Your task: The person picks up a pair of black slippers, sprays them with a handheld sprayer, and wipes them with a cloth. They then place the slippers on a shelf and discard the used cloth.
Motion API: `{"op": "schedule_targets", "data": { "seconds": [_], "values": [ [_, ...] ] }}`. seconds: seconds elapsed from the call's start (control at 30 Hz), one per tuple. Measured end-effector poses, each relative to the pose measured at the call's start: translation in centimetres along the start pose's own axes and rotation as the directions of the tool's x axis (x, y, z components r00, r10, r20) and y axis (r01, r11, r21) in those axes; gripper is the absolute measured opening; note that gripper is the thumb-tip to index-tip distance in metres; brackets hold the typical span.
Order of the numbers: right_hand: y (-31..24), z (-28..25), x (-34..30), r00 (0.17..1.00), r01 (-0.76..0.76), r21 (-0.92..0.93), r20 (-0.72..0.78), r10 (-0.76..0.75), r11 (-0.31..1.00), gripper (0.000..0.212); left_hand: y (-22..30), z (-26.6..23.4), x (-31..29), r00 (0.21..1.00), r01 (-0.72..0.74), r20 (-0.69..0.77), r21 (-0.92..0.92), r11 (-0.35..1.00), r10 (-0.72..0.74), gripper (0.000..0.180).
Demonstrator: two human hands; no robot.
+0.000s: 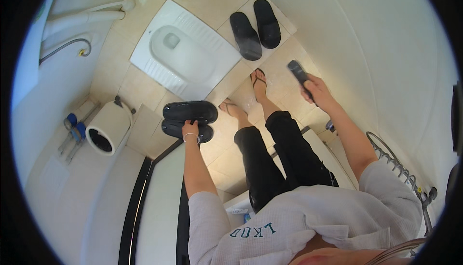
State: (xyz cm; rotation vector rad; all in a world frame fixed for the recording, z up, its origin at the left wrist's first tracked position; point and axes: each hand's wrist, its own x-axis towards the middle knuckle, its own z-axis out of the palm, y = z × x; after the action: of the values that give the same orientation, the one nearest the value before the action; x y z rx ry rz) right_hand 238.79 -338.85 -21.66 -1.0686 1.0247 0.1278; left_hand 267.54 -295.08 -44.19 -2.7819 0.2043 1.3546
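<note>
A pair of black slippers (193, 110) is gripped in my left hand (190, 130), held side by side to the left of my feet. My right hand (317, 91) is closed around the handle of a dark grey handheld shower head (298, 72), out to the right. Faint water spray shows near the floor ahead of it. Another black slipper (247, 38) and its mate (267, 23) lie side by side on the tiles, beyond the shower head and apart from both hands.
A white squat toilet (144, 60) is set in the tiled floor (296, 55) ahead. On the left are a white open-ended container (112, 120), blue-headed brushes (77, 132) and white pipes (87, 22). A black-framed door (159, 202) stands near my left arm. A coiled hose (398, 167) hangs at right.
</note>
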Motion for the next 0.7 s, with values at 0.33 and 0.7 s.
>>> {"op": "schedule_targets", "data": {
  "seconds": [0.33,0.7],
  "values": [
    [8.7,-3.7,5.8,0.991,0.080,-0.016,-0.105,-0.081,0.997,0.027,5.0,5.0,10.5,0.941,-0.045,-0.256,0.548,0.835,0.219,0.052],
    [13.0,-7.7,3.4,0.971,0.001,-0.219,-0.234,-0.053,0.976,0.029,46.9,8.7,8.0,0.612,-0.765,0.381,0.505,0.399,0.693,0.110]
  ]
}}
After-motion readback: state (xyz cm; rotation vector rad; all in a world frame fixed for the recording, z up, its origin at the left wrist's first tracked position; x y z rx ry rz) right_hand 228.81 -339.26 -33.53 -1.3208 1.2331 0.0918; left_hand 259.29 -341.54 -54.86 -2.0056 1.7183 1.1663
